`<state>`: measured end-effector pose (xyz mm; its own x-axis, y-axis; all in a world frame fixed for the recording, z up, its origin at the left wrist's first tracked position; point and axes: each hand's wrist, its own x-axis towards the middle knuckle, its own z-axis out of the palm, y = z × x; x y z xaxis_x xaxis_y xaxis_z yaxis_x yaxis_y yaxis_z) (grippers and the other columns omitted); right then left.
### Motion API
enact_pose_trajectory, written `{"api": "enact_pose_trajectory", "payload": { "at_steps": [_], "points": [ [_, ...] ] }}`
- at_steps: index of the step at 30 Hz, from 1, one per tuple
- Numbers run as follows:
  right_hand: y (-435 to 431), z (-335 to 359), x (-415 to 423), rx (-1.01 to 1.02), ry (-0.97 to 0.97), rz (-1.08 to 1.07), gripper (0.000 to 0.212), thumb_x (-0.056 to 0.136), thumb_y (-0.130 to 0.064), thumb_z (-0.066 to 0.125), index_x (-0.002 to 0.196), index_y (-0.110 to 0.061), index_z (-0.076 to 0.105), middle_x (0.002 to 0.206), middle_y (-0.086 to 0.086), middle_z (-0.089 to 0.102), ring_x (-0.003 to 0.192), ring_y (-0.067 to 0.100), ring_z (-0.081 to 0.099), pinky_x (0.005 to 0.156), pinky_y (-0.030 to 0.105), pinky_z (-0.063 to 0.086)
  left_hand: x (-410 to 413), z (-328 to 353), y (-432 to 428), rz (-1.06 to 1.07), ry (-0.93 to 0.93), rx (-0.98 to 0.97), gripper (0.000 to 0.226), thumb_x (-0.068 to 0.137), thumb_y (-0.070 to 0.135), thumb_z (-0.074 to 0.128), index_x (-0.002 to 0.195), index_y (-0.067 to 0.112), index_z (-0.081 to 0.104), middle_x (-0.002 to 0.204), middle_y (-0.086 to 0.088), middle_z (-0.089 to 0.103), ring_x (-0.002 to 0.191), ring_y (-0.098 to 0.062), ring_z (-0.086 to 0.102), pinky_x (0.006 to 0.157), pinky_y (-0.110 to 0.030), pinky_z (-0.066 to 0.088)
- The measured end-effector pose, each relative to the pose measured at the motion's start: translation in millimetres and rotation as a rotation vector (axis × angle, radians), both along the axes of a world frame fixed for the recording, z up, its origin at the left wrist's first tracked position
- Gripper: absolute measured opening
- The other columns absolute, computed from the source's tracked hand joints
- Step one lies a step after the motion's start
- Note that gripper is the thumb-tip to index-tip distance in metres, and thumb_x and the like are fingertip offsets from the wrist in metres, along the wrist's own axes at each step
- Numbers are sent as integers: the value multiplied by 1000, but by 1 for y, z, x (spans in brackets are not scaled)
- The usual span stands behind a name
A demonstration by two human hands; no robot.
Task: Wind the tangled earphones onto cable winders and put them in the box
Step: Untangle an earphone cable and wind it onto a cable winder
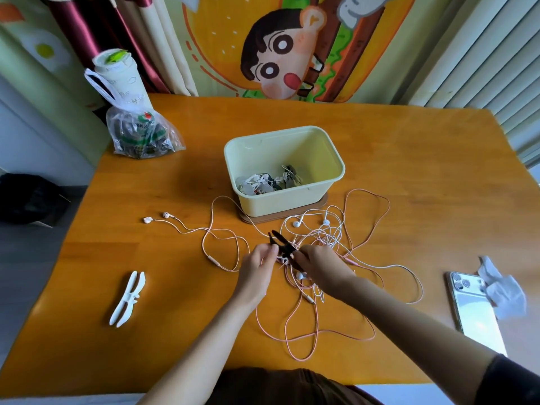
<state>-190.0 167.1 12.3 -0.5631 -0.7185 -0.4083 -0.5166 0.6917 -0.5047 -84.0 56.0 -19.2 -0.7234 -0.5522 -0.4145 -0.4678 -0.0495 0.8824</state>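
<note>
A tangle of pink and white earphones (327, 238) lies on the wooden table in front of the pale yellow box (324, 187). The box holds several wound earphones (268, 179). A black cable winder (282, 242) is held above the tangle: my left hand (258, 268) pinches its left side and my right hand (320, 266) grips its lower right end. One pink earphone cable (204, 229) trails left, ending in two earbuds (157, 217). A white cable winder (128, 298) lies alone at the left.
A phone (476, 314) and crumpled white tissue (502, 287) lie at the right edge. A plastic bag (140, 133) with a cup (119, 74) behind it stands at the far left corner. The box rests on a brown lid (318, 204).
</note>
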Motion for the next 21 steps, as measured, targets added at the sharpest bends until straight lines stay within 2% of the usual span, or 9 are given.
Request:
{"api": "enact_pose_trajectory", "payload": {
  "at_steps": [2,5,7,9,11,14,16,21],
  "points": [
    [-1,-1,9,0,35,10,31,102,-26,33,95,-7,56,80,8,59,65,22,53,61,36,47,-4,7,5,-11,31,83,21,97,32,50,114,19,54,96,11,62,92,-7,60,68,-11,47],
    [-4,-8,20,0,84,81,30,102,-25,32,108,-7,56,91,10,64,71,23,57,61,32,46,-3,8,3,48,37,107,23,94,18,57,116,16,52,98,3,64,88,-14,66,68,-27,57],
    [-4,-15,25,-38,54,121,30,102,-25,34,115,-9,55,105,9,63,85,22,60,72,32,50,0,4,-5,88,3,61,19,93,13,58,111,16,53,100,-3,64,83,-15,67,66,-33,59],
    [-2,-23,26,-46,74,144,32,101,-24,37,126,-12,52,124,7,55,111,22,52,92,33,46,7,-1,-16,94,-35,-60,17,91,12,59,108,15,53,99,-3,64,78,-13,65,61,-27,57],
    [1,-33,22,15,166,141,38,100,-22,41,136,-14,43,137,5,43,126,22,38,105,32,37,17,-8,-30,49,-114,-285,18,91,14,61,107,14,54,96,0,62,75,-11,60,56,-18,49],
    [10,-45,14,143,170,64,47,98,-20,44,143,-16,32,144,7,34,132,23,32,110,32,32,38,-20,-45,-97,-300,-571,17,91,17,60,105,12,53,101,-4,61,82,-18,58,53,-19,40],
    [16,-50,11,188,135,33,50,97,-21,47,144,-17,29,145,7,34,133,23,32,109,32,32,48,-28,-51,-155,-407,-630,16,91,17,59,103,12,51,109,-7,60,91,-23,58,61,-25,42],
    [20,-54,8,149,216,-13,42,96,-20,49,136,-15,40,134,7,41,120,21,44,98,28,43,50,-32,-50,-157,-532,-684,33,91,17,60,120,12,46,127,-10,50,113,-26,53,82,-30,49]
  ]
}}
